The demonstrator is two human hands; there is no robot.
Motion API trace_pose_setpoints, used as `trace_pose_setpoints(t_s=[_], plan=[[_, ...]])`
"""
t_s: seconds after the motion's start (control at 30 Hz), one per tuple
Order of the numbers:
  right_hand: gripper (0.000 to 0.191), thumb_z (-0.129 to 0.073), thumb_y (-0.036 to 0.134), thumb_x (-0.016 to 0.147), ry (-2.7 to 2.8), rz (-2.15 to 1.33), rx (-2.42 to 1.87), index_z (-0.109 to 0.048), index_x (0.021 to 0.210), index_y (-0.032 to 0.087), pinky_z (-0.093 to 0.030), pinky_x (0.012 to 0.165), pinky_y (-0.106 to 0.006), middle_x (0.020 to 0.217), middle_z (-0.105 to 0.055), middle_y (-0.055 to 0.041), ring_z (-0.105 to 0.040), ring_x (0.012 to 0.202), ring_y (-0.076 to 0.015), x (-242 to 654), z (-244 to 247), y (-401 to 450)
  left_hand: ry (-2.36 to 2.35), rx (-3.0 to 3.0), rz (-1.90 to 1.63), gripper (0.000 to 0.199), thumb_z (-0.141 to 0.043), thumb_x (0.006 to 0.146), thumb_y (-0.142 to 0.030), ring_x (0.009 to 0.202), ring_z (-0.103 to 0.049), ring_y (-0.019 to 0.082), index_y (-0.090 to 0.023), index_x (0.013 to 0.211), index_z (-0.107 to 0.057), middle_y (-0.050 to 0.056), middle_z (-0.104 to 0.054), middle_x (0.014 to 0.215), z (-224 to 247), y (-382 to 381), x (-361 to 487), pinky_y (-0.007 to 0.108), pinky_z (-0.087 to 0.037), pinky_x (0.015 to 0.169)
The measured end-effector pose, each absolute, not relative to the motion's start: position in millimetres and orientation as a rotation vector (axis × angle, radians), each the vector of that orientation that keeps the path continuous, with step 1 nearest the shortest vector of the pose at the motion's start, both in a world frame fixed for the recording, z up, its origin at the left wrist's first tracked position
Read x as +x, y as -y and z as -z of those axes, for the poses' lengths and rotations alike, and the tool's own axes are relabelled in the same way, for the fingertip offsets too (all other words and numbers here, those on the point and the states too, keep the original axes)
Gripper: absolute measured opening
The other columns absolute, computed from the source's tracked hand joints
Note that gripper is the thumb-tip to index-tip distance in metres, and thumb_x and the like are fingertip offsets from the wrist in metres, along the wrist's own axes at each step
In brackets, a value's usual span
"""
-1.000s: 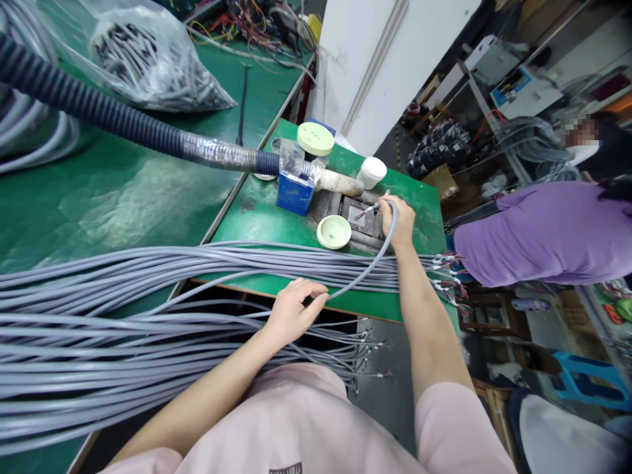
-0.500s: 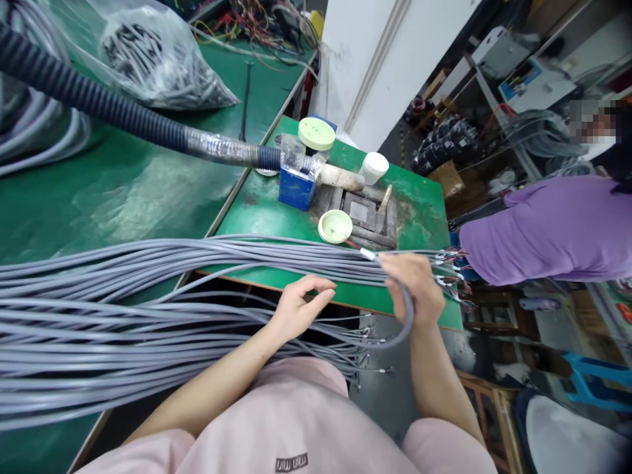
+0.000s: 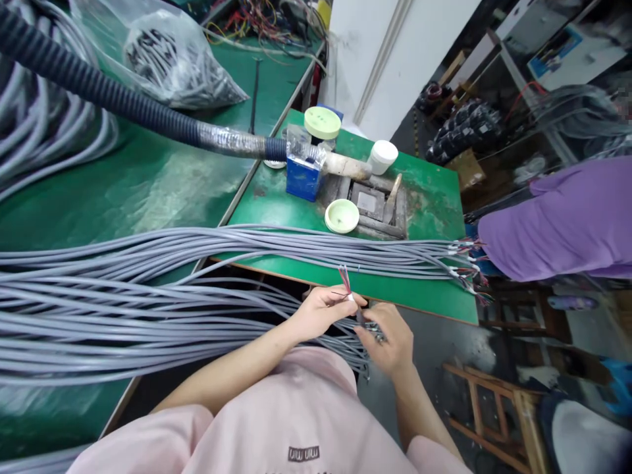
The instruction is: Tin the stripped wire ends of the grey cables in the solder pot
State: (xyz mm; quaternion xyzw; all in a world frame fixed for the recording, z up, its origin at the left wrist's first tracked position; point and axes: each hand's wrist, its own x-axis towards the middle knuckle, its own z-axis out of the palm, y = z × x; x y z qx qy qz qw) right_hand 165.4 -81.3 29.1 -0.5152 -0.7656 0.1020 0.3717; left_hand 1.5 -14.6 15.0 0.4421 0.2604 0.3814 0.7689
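My left hand (image 3: 320, 313) pinches a grey cable (image 3: 360, 317) near its end, at a white band. From that end, thin coloured wires (image 3: 345, 280) stick up, fanned out and mostly reddish. Just below the band, the thumb and fingers of my right hand (image 3: 392, 337) close on the grey sheath. Beyond my hands, a bundle of grey cables (image 3: 296, 245) lies across the green bench, their stripped ends (image 3: 471, 263) at the right. A second bundle of grey cables (image 3: 148, 336) runs beneath my left forearm, its far ends partly hidden behind my hands.
A solder pot (image 3: 368, 201) with a scraper (image 3: 394, 197) sits on the bench, beside a pale green dish (image 3: 342, 216). A ribbed hose (image 3: 148, 122) reaches over to a blue box (image 3: 302, 179). A white tub (image 3: 383, 157) stands behind. A person in purple (image 3: 557, 224) is at the right.
My right hand has come down and left with the cable end, which now points up between both hands. My left hand has moved right and closed on it.
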Motion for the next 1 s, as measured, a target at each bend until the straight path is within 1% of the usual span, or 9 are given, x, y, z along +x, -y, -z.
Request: trace_pose_setpoints(t_s=[0.03,0.13,0.27,0.4,0.57,0.77,0.83,0.9,1.0], plan=[[0.004,-0.06,0.022,0.085,1.954,-0.277,-1.368,-0.06,0.087,0.019,-0.044,0.064,-0.032,0.072,-0.062,-0.0027,-0.055,0.067,-0.0159,163,-27,82,-0.557,0.945,-0.82,0.026,-0.071,0.075,-0.039,0.075,-0.063,0.015,-0.014,0.082,-0.075,0.007,-0.07,0.085,-15,15,2,0.026,-0.051,0.073],[0.008,-0.058,0.021,0.087,1.923,-0.307,-1.447,-0.058,0.079,0.019,-0.039,0.058,-0.028,0.064,-0.056,0.0005,-0.049,0.059,-0.0125,157,-24,84,-0.534,0.865,-0.768,0.027,-0.076,0.07,-0.037,0.071,-0.062,0.013,-0.014,0.086,-0.074,0.005,-0.069,0.08,-13,14,1,0.025,-0.05,0.07],[0.008,-0.057,0.021,0.087,1.9,-0.336,-1.476,-0.059,0.08,0.018,-0.038,0.059,-0.027,0.064,-0.056,0.0004,-0.049,0.06,-0.012,157,-26,87,-0.544,0.785,-0.746,0.026,-0.081,0.064,-0.03,0.068,-0.061,0.011,-0.015,0.083,-0.073,0.003,-0.069,0.077,-9,9,-3,0.023,-0.049,0.07],[0.009,-0.057,0.021,0.087,1.89,-0.346,-1.489,-0.06,0.08,0.018,-0.039,0.06,-0.027,0.066,-0.059,-0.0004,-0.051,0.061,-0.0122,157,-29,89,-0.624,0.752,-0.885,0.019,-0.077,0.069,-0.031,0.064,-0.059,0.01,-0.014,0.074,-0.069,0.002,-0.068,0.07,-9,2,-7,0.022,-0.047,0.066],[0.011,-0.057,0.022,0.088,1.917,-0.332,-1.502,-0.061,0.078,0.017,-0.038,0.059,-0.026,0.062,-0.057,0.0005,-0.05,0.058,-0.0119,153,-28,87,-0.694,0.783,-0.959,0.022,-0.077,0.067,-0.032,0.058,-0.054,0.009,-0.013,0.067,-0.065,0.0,-0.063,0.061,-17,2,-9,0.021,-0.043,0.059],[0.015,-0.058,0.025,0.087,1.957,-0.288,-1.506,-0.061,0.074,0.018,-0.037,0.056,-0.025,0.057,-0.054,0.0019,-0.047,0.054,-0.0114,152,-32,83,-0.76,0.792,-0.98,0.025,-0.077,0.066,-0.033,0.055,-0.053,0.008,-0.013,0.064,-0.063,0.0,-0.063,0.06,-24,2,-10,0.02,-0.041,0.055],[0.013,-0.059,0.028,0.086,1.942,-0.355,-1.531,-0.061,0.077,0.019,-0.039,0.056,-0.025,0.059,-0.057,0.0023,-0.05,0.054,-0.0114,152,-35,82,-0.743,0.793,-0.987,0.025,-0.078,0.065,-0.033,0.057,-0.055,0.009,-0.013,0.064,-0.063,0.0,-0.065,0.061,-24,3,-10,0.021,-0.043,0.057],[0.011,-0.062,0.031,0.083,1.897,-0.483,-1.558,-0.062,0.087,0.02,-0.042,0.057,-0.023,0.063,-0.06,0.0032,-0.053,0.056,-0.0113,151,-39,79,-0.72,0.797,-0.982,0.025,-0.078,0.065,-0.034,0.059,-0.058,0.01,-0.014,0.065,-0.064,0.001,-0.066,0.063,-25,5,-8,0.023,-0.046,0.061],[0.025,-0.066,0.032,0.079,1.808,-0.622,-1.582,-0.059,0.101,0.022,-0.044,0.057,-0.021,0.066,-0.061,0.0052,-0.055,0.056,-0.0106,146,-44,72,-0.696,0.817,-0.975,0.025,-0.078,0.065,-0.036,0.061,-0.06,0.012,-0.014,0.066,-0.065,0.001,-0.067,0.065,-24,9,-4,0.025,-0.049,0.063]])
